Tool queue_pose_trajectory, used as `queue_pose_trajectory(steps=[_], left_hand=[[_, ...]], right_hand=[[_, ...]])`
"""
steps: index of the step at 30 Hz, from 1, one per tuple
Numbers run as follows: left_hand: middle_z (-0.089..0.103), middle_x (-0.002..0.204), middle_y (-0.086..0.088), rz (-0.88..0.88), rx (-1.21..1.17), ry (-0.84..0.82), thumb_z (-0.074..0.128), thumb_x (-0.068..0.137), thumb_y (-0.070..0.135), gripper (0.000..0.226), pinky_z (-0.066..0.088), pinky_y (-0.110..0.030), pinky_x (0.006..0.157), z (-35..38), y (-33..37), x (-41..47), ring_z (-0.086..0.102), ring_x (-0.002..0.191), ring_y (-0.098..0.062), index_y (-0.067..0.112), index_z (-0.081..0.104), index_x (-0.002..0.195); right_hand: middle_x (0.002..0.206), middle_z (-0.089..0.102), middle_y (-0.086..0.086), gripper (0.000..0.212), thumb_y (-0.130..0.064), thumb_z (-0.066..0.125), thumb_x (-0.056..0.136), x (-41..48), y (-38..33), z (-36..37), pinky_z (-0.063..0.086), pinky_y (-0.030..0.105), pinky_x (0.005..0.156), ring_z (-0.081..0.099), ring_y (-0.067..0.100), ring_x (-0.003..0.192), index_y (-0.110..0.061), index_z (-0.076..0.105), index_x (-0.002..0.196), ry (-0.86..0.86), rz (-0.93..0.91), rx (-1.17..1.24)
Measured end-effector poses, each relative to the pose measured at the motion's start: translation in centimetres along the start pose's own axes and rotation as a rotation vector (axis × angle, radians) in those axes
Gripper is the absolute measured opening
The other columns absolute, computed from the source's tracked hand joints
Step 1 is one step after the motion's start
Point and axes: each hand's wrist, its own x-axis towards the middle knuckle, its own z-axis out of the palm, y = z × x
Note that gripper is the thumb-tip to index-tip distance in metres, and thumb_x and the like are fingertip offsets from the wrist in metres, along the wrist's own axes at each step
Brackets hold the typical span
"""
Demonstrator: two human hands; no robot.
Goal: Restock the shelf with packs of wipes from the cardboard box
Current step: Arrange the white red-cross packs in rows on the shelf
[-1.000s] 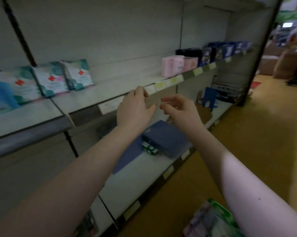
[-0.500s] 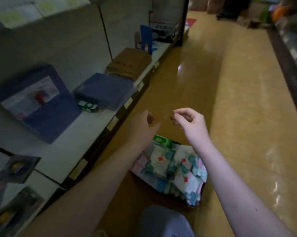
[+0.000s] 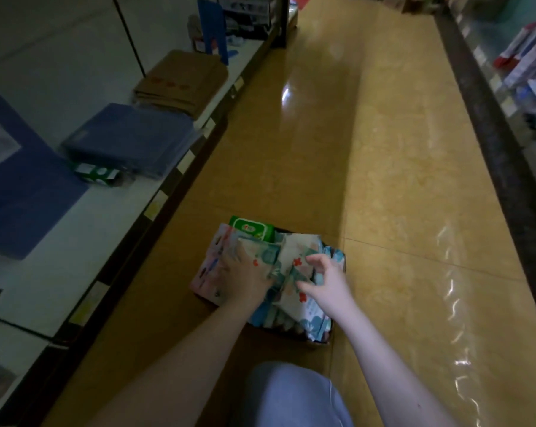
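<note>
The cardboard box [image 3: 318,343] is crammed, with packs [image 3: 305,315] jammed edge to edge. The floor [image 3: 399,180] to its right is wide open. On the left, the shelf [image 3: 54,266] has a bare front strip, while blue folders [image 3: 131,140] and a brown stack [image 3: 180,81] hog the far end.

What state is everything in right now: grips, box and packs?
left grip, down in the box, fingers buried among packs, hold unclear.
right grip, fingers curled over a red-cross pack, hold unclear.
cardboard box, on floor, open, full of packs.
green-lidded pack, at box's far end, lid shut.
</note>
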Motion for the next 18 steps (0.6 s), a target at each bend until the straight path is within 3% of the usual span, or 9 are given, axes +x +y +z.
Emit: queue_pose_trajectory(steps=[4,8,13,18], left_hand=[[0.020,0.150,-0.020,-0.026,-0.020,0.009,0.078,0.059,0.057,0.129,0.027,-0.054,0.108,0.1,0.1,0.9,0.024,0.136,-0.040,0.020,-0.008,0.147],[0.029,0.146,-0.016,-0.018,-0.076,0.022,0.084,0.053,0.052,0.130,0.037,-0.050,0.102,0.0,-0.2,1.1,0.034,0.131,-0.036,0.020,-0.002,0.145],[0.035,0.141,-0.015,-0.014,-0.209,0.082,0.079,0.068,0.042,0.108,0.047,-0.045,0.087,-0.2,-0.6,1.2,0.046,0.121,-0.034,0.022,0.006,0.145],[0.043,0.130,-0.011,-0.025,-0.215,0.171,0.067,0.080,0.045,0.087,0.040,-0.037,0.072,-2.0,-0.8,0.9,0.051,0.112,-0.031,0.022,0.011,0.143]], right_hand=[[0.138,0.043,0.004,0.076,-0.031,0.079,0.065,0.3,0.7,0.0,0.034,0.042,0.108,0.034,0.024,0.133,-0.022,0.042,0.131,-0.051,-0.011,-0.224],[0.142,0.042,0.003,0.084,-0.029,0.080,0.066,0.5,1.0,0.6,0.037,0.038,0.105,0.038,0.023,0.132,-0.023,0.035,0.137,-0.075,0.002,-0.391],[0.131,0.052,0.006,0.080,-0.028,0.084,0.063,1.0,1.4,1.4,0.045,0.038,0.100,0.049,0.025,0.121,-0.017,0.038,0.128,-0.079,0.036,-0.351],[0.132,0.046,0.012,0.078,-0.038,0.077,0.070,1.3,1.1,1.2,0.030,0.038,0.109,0.031,0.031,0.131,-0.016,0.044,0.137,-0.078,0.011,-0.492]])
